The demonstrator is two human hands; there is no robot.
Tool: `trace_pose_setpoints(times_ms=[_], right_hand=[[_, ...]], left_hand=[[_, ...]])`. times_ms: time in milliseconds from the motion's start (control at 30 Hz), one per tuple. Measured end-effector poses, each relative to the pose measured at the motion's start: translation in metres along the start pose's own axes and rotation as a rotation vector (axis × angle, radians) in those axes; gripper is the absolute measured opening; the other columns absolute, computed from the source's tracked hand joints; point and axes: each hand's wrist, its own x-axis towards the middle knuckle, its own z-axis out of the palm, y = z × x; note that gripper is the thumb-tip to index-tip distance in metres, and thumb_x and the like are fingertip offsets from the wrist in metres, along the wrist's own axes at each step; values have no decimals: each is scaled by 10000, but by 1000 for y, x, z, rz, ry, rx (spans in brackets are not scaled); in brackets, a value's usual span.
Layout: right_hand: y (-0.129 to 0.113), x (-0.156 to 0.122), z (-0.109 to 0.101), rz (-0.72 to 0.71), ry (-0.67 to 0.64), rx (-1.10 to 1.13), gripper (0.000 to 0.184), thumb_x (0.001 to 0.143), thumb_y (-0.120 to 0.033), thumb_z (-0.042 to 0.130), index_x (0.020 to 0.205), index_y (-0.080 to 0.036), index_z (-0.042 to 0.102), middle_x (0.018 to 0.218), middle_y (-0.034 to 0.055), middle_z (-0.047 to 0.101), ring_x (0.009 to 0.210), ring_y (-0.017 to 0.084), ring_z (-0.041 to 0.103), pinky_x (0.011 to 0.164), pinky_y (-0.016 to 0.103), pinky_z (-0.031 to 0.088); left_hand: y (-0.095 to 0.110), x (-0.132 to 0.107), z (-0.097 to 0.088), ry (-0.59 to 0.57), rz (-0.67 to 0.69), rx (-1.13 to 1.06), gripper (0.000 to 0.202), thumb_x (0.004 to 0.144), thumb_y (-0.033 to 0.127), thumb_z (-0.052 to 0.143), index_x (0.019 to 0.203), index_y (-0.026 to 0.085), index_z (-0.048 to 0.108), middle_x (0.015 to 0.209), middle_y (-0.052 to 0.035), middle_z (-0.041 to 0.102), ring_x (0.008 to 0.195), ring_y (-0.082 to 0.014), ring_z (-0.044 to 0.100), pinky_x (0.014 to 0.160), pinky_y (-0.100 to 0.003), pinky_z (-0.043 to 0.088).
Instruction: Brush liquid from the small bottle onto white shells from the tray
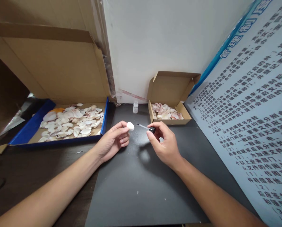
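Between the thumb and fingers of my left hand [116, 137] is a small white seashell [130, 126], held up above the dark mat. My right hand [164, 142] pinches the black cap of a small brush [144, 126]. The brush tip points left at the shell, with a short gap between them. Behind both hands a small clear bottle [135, 107] with a label stands upright on the mat; its cap is off.
At the left, an open blue-edged cardboard box [58, 143] holds many shells. A smaller open cardboard box [172, 121] with shells stands at the back right. A white wall [155, 37] rises behind, and a printed board [244, 104] leans along the right side.
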Motion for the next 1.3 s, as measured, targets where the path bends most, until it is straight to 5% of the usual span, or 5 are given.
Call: trace_pose_setpoints(times_ms=[533,1100,1300], right_hand=[[-5,-3,-3,-77,-95,50,119,854,-212,591,968,-200,623,730,-16,505,576,108,445,575,268,410],[-2,-2,-2,-20,-27,33,107,861,-224,587,960,-196,615,735,-17,483,584,110,436,564,264,395],[-1,-2,-3,-50,-114,52,133,871,-234,576,988,-204,632,731,-10,491,594,119,445,573,270,405]], left_hand=[[0,0,0,-10,-5,9,163,782,250,675,804,182,529,561,77,264,483,-30,286,463,-162,248],[0,0,0,-25,-31,19,155,789,237,650,788,168,510,584,75,269,487,-26,283,468,-162,262],[-2,0,-1,-32,-40,36,146,791,237,631,775,157,509,584,72,284,492,-29,298,472,-165,264]])
